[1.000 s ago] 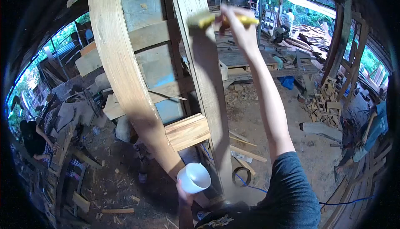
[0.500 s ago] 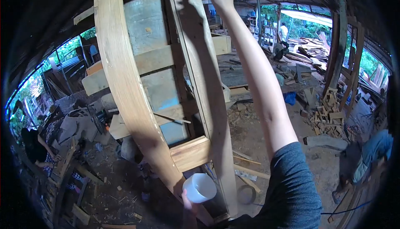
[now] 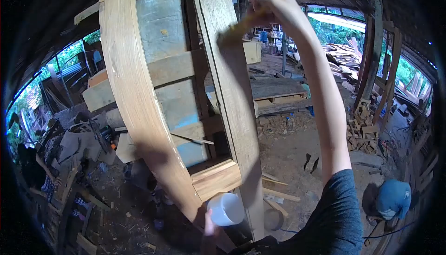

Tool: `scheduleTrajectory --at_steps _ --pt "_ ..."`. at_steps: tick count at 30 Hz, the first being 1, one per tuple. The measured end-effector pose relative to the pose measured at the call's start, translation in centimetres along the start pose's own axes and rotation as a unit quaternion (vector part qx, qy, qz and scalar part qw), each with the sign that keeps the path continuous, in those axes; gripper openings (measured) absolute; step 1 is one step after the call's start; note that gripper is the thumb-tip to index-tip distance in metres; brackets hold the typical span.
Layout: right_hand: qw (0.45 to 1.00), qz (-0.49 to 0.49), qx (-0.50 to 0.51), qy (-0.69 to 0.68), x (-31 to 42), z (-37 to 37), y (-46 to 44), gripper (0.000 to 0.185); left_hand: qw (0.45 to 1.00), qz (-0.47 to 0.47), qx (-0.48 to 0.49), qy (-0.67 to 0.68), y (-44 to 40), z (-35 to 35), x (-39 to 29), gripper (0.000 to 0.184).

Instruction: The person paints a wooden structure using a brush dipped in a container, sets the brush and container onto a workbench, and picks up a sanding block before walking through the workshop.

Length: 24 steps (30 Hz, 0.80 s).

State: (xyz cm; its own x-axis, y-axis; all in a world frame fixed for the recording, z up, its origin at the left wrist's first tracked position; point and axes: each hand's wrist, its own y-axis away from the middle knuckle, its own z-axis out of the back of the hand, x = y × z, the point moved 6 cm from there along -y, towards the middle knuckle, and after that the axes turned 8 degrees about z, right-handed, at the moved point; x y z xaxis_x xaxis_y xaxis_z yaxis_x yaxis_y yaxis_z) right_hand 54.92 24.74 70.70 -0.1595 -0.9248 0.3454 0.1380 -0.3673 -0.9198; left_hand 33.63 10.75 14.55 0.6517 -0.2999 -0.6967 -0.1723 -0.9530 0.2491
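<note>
A long wooden frame stretches away from me, with a short crosspiece joining its two sides near my body. At the lower middle my left hand is wrapped round a white cup, beside the crosspiece; what the cup contains cannot be made out. My right hand is raised over the frame's right-hand board and grips a yellow-handled brush. The brush is blurred, its bristle end at the inner part of that board.
Boards lie crosswise beneath the frame. One co-worker is bent low at the right; another person is at the far left. Wood offcuts are heaped at the right, and a low bench stands beyond the frame.
My right hand with the brush has come back down from the frame's far end and shifted right. The co-worker at the right has bent down. My left hand still has the cup.
</note>
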Motion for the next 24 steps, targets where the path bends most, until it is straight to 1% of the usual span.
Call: scheduleTrajectory --at_steps 1,3,5,7,8,9,11,12,13,15,17,19,20,21,22,23,24 --pt "0.997 0.032 -0.024 -0.067 1.0 -0.5 -2.1 0.022 1.0 0.006 0.004 -0.003 0.0 -0.5 0.1 0.057" --pt "0.989 0.059 -0.096 -0.095 1.2 -0.5 -8.3 0.017 1.0 0.023 0.01 -0.009 0.0 -2.6 -0.8 0.058" --pt "0.967 0.173 -0.121 -0.141 2.6 -1.3 -13.0 0.019 0.999 0.028 0.011 -0.011 0.2 -4.4 -1.3 0.058" --pt "0.954 0.274 -0.095 -0.068 2.9 -2.0 -17.0 0.02 0.999 0.032 0.01 -0.012 0.3 -5.5 -1.8 0.058" --pt "0.912 0.379 -0.146 -0.048 3.9 -2.4 -17.7 0.022 0.999 0.032 0.009 -0.011 0.4 -5.8 -2.1 0.058" --pt "0.911 0.383 -0.144 -0.054 3.7 -2.6 -18.6 0.022 0.999 0.03 0.006 -0.012 0.5 -6.1 -2.4 0.058" --pt "0.945 0.262 -0.076 -0.181 0.7 -3.2 -20.7 0.024 1.0 0.028 -0.003 -0.01 1.1 -6.4 -3.0 0.058" --pt "0.932 0.306 -0.063 -0.186 -0.5 -3.7 -21.1 0.026 0.999 0.03 -0.01 -0.01 1.3 -6.3 -3.0 0.059" --pt "0.945 0.278 -0.066 -0.158 0.0 -3.8 -19.5 0.026 0.999 0.029 -0.014 -0.01 1.4 -6.3 -3.1 0.059" --pt "0.984 0.171 -0.049 -0.019 0.7 -2.6 -15.8 0.022 0.999 0.022 -0.022 -0.015 1.7 -6.1 -3.4 0.059" --pt "0.984 0.103 -0.037 -0.142 1.4 -2.3 -10.9 0.017 0.999 0.017 -0.026 -0.023 2.0 -6.3 -3.7 0.059" --pt "0.995 0.031 0.019 -0.088 2.0 -1.2 -6.6 0.015 0.999 0.003 -0.03 -0.026 2.7 -6.9 -4.3 0.059" --pt "0.996 -0.024 0.037 -0.078 1.7 -0.8 -5.1 0.015 0.999 -0.005 -0.034 -0.025 3.0 -7.1 -4.7 0.059" --pt "0.993 -0.081 0.055 -0.068 1.2 -0.4 -4.0 0.014 0.999 -0.012 -0.038 -0.026 3.3 -7.7 -5.2 0.06" --pt "0.979 -0.176 0.079 -0.06 0.4 0.0 -3.2 0.016 0.999 0.016 -0.048 -0.008 3.2 -7.5 -5.0 0.059" --pt "0.978 -0.189 0.075 -0.056 0.3 0.1 -2.9 0.016 0.997 0.049 -0.059 0.006 3.1 -6.7 -4.5 0.058" --pt "0.98 -0.158 0.086 -0.087 0.4 -0.6 -3.8 0.016 0.998 0.027 -0.033 0.04 2.5 -6.3 -4.3 0.055"
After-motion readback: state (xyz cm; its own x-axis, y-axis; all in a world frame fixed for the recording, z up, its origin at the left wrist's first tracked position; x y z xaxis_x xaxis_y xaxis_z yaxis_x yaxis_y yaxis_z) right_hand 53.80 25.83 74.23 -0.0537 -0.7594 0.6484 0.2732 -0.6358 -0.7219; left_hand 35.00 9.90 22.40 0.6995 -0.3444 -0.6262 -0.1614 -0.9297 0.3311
